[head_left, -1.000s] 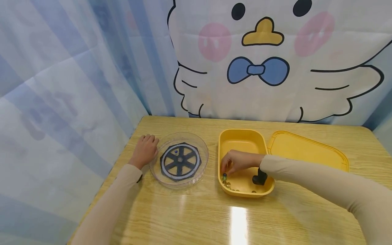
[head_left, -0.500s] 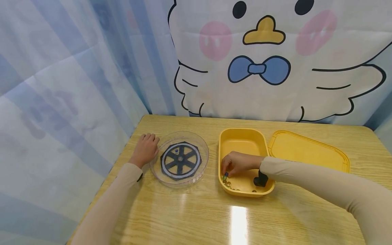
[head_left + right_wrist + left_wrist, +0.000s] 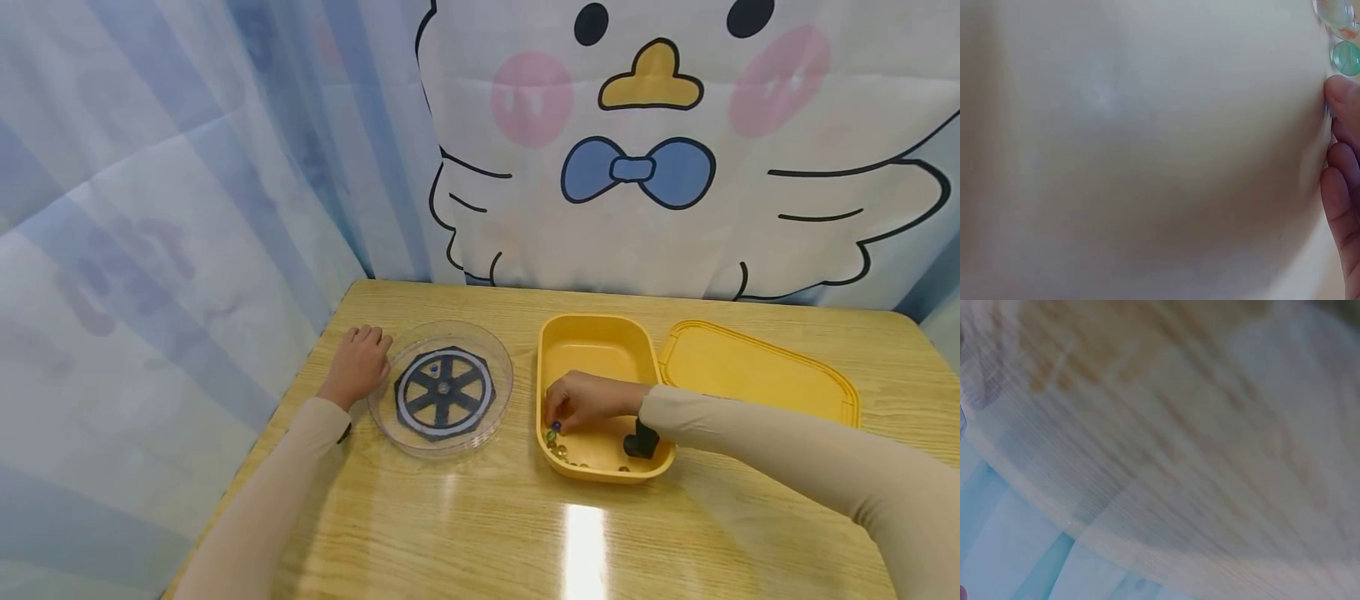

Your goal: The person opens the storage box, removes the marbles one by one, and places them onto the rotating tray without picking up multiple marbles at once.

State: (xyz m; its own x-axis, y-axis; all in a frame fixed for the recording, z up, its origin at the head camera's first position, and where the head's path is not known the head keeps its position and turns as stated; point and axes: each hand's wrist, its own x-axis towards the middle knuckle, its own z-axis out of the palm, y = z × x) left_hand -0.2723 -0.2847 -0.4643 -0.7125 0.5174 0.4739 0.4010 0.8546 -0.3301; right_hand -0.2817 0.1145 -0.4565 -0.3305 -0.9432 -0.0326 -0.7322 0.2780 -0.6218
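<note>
Inside the yellow box [image 3: 592, 346], my right hand [image 3: 588, 398] reaches down by the left wall, its fingertips pinching a dark blue marble [image 3: 556, 426]. Only a sliver of blue shows by the thumb [image 3: 1341, 90] in the right wrist view. A green marble [image 3: 1346, 57] lies just beyond that thumb. My left hand [image 3: 356, 368] rests against the left rim of a clear round dish [image 3: 501, 417], fingers loosely bent. The dish's see-through wall [image 3: 1110, 506] fills much of the left wrist view. A dark spoked wheel shape [image 3: 443, 392] shows in the dish, with a small blue marble [image 3: 433, 368] near its top.
Several amber marbles [image 3: 561, 451] lie along the box's near left corner. A yellow lid [image 3: 757, 371] lies flat to the right of the box, under the right forearm. Wooden tabletop [image 3: 465, 533] stretches in front. A printed curtain [image 3: 637, 242] hangs behind the table.
Right fingertips have shifted slightly within the box, and the blue marble now sits a little more to the right, by the green one. My left hand and the dish stay put.
</note>
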